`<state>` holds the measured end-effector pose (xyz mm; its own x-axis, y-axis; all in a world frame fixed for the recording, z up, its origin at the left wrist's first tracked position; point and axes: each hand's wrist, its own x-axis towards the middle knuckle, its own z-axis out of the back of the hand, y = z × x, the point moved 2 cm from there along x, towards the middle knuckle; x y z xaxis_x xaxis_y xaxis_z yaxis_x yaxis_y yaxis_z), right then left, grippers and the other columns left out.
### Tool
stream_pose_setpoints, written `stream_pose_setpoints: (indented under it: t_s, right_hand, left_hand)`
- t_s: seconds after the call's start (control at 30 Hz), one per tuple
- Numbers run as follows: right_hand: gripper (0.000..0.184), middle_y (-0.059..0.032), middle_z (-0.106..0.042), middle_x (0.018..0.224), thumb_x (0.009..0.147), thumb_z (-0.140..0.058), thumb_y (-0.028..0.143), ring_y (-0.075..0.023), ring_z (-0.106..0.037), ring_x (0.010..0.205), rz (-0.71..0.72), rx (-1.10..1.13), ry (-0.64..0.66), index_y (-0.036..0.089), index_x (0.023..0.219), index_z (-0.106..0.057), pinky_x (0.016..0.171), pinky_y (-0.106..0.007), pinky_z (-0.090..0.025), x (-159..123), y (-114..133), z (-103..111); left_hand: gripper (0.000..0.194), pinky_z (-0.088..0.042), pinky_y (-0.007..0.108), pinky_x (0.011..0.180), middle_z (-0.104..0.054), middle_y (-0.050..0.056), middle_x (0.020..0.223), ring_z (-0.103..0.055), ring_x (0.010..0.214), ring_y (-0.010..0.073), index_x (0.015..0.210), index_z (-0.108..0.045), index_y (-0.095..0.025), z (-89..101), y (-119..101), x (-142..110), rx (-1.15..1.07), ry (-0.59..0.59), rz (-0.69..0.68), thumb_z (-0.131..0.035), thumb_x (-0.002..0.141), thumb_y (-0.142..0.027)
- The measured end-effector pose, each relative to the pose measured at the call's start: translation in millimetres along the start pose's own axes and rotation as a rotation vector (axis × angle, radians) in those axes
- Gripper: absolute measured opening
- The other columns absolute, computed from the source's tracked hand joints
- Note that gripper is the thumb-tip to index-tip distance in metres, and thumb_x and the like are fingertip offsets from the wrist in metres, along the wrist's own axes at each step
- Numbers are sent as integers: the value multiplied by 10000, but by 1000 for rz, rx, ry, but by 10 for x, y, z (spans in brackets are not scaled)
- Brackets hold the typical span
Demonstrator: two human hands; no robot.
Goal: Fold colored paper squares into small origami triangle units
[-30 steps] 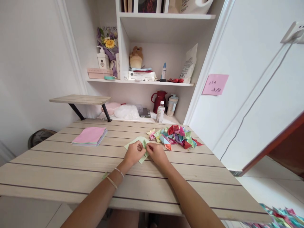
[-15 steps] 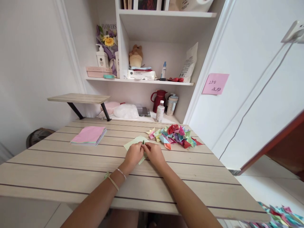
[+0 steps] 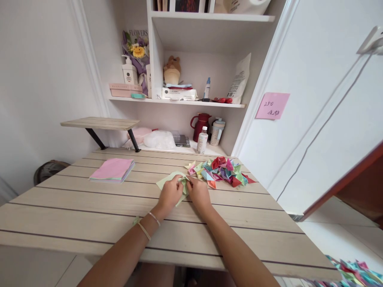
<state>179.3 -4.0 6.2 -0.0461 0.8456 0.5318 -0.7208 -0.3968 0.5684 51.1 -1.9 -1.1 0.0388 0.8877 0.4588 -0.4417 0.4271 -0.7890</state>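
Note:
A pale green paper sheet (image 3: 167, 180) lies on the wooden table (image 3: 89, 211), partly folded. My left hand (image 3: 170, 194) rests on its middle with fingers curled, pinching a fold. My right hand (image 3: 198, 193) meets it from the right, fingertips pinched on the same fold. Just right of the hands lies a heap of several folded paper pieces (image 3: 220, 171) in red, pink, blue and green. A stack of flat coloured sheets (image 3: 112, 170), pink on top, lies to the left.
Behind the table stand a red jug (image 3: 200, 126), a small bottle (image 3: 202, 140), a mug (image 3: 217, 132) and a plastic bag (image 3: 159, 140). A small raised shelf (image 3: 100, 124) sits at back left. More folded paper pieces (image 3: 353, 273) show at bottom right. A pink note (image 3: 271, 106) is stuck on the wall.
Both hands stay on the green sheet and have shifted slightly, working the fold between their fingertips. The view has barely moved.

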Motion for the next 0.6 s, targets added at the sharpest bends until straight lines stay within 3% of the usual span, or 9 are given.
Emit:
stream_pose_setpoints:
  t_s: [0.1, 0.23, 0.37, 0.47, 0.6]
  right_hand:
    - [348, -64, -671, 763, 746, -438, 160, -163, -559, 637, -25, 187, 41, 180, 1039, -625, 599, -252, -391, 32, -60, 11]
    - [334, -39, -666, 759, 698, -511, 217, -152, -562, 642, -103, 459, 153, 174, 999, -649, 618, -265, -430, 80, -152, 36]
    - [418, -39, -638, 790, 619, -624, 251, -153, -563, 695, -131, 636, 225, 160, 1027, -629, 651, -278, -450, 108, -191, 77]
    - [451, -32, -623, 757, 636, -625, 298, -153, -568, 699, -193, 793, 261, 162, 1065, -600, 663, -295, -466, 114, -196, 82]
    - [346, -77, -614, 933, 712, -535, 435, -180, -577, 798, -270, 975, 228, 163, 891, -652, 669, -305, -493, 124, -220, 50]
  left_hand:
    - [227, -447, 227, 536, -614, 1, 607, -581, 533, 130, 892, -599, -176, 9, 76, 54, -253, 11, 127, -466, 708, -159]
    - [189, -503, 271, 618, -653, 44, 704, -626, 645, 152, 832, -594, -133, 42, 159, 123, -536, 15, 287, -507, 665, -153]
    - [226, -513, 298, 655, -666, 72, 777, -633, 704, 173, 825, -598, -116, 54, 170, 150, -601, 86, 278, -609, 605, -169]
    - [248, -503, 281, 668, -667, 74, 805, -630, 734, 174, 804, -597, -117, 57, 165, 151, -572, 125, 224, -649, 563, -139]
    - [192, -488, 258, 645, -667, 67, 791, -627, 746, 177, 775, -601, -125, 79, 152, 135, -485, 163, 178, -627, 585, -127]
